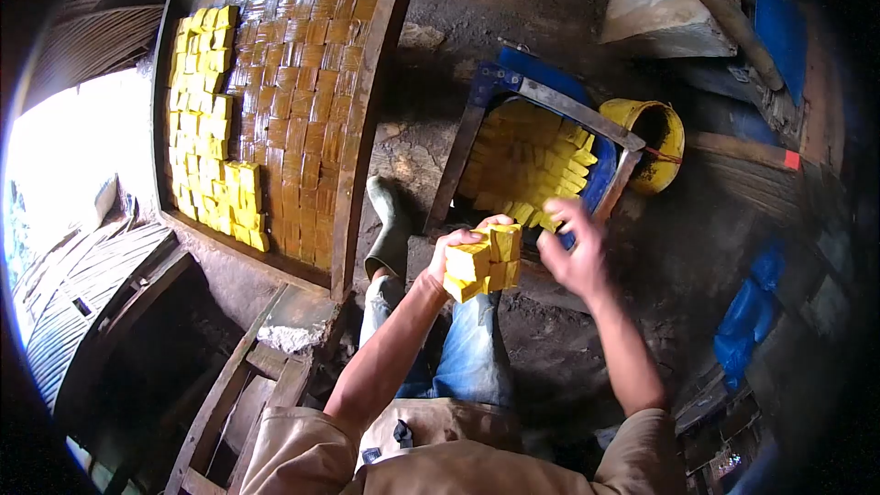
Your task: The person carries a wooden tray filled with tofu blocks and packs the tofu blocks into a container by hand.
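- Tan shirt (pixel 486 467) lies nearest.
- Left grip (pixel 442 255) clasps yellow blocks (pixel 475 264) above the jeans (pixel 469 348).
- Right grip (pixel 579 252), half-curled, hangs just right of them, apart; cannot tell if it's empty.

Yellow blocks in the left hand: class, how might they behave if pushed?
The yellow blocks have flat faces, so would probably slide rather than roll. They look fairly firm, their edges distinct in the left hand. Being separate pieces, they could shift apart.

the left hand (pixel 445 252) holds yellow blocks (pixel 484 258), the right hand (pixel 579 255) open near a framed tub (pixel 583 114).
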Available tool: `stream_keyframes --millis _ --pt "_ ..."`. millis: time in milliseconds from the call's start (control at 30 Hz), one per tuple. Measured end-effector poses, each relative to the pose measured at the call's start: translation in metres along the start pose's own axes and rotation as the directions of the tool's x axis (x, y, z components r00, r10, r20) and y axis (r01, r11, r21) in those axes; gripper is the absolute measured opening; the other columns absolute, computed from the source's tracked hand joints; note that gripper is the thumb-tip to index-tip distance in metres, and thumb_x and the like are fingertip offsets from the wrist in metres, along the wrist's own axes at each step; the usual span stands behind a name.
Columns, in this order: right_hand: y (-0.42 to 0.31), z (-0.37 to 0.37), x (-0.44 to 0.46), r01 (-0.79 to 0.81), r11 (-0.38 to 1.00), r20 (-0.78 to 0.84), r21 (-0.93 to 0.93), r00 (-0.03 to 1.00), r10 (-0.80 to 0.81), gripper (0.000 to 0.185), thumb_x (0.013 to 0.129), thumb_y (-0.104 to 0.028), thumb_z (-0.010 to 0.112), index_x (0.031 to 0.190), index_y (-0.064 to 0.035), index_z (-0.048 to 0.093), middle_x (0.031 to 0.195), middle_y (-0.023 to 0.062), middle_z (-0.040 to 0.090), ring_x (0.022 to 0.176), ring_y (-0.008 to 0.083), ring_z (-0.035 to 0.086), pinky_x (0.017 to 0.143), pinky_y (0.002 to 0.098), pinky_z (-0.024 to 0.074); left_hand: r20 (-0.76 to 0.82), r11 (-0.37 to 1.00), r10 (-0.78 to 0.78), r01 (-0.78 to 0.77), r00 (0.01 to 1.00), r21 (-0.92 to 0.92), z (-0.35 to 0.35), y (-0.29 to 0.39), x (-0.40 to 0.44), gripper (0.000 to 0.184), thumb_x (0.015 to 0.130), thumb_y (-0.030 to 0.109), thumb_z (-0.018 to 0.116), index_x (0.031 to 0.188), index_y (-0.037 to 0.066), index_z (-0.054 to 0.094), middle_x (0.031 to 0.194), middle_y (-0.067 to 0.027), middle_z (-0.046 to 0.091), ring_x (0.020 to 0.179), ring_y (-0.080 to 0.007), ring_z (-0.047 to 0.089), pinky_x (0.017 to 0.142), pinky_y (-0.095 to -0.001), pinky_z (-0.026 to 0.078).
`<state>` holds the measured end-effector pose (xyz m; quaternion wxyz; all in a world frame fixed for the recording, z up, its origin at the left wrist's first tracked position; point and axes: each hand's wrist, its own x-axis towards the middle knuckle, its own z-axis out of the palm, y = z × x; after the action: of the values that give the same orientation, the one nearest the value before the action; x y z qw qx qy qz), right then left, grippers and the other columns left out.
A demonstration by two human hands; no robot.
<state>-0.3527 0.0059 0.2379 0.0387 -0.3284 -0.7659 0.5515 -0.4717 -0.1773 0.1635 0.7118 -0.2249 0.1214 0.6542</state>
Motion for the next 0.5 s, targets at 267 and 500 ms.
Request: stream_keyframes --millis 267,500 --pt "-0.049 0.021 -0.022 0.358 0.904 0.371 -0.233 0.892 -0.258 0.082 0.062 -0.021 0.081 0.136 -0.0119 0.045 0.149 0.0159 0.034 0.138 0.0349 0.033 0.113 0.0523 0.0254 -0.042 0.990 -0.091 0.086 0.995 -0.110 -0.027 -0.012 -0.005 0.046 0.087 0.029 0.053 0.128 0.008 0.052 0.118 -0.0138 0.062 0.107 -0.0301 0.062 0.096 -0.0457 0.048" --pt "-0.027 0.060 -0.037 0.440 0.848 0.308 -0.296 0.884 -0.352 0.054 0.066 -0.009 0.076 0.118 -0.0084 0.061 0.132 0.0143 0.054 0.126 0.0353 0.048 0.109 0.0499 0.0342 0.143 0.901 0.065 0.004 0.988 -0.435 -0.037 -0.048 -0.010 0.053 0.093 0.044 0.042 0.133 0.010 0.049 0.129 -0.0114 0.056 0.116 -0.0267 0.056 0.099 -0.0438 0.046"
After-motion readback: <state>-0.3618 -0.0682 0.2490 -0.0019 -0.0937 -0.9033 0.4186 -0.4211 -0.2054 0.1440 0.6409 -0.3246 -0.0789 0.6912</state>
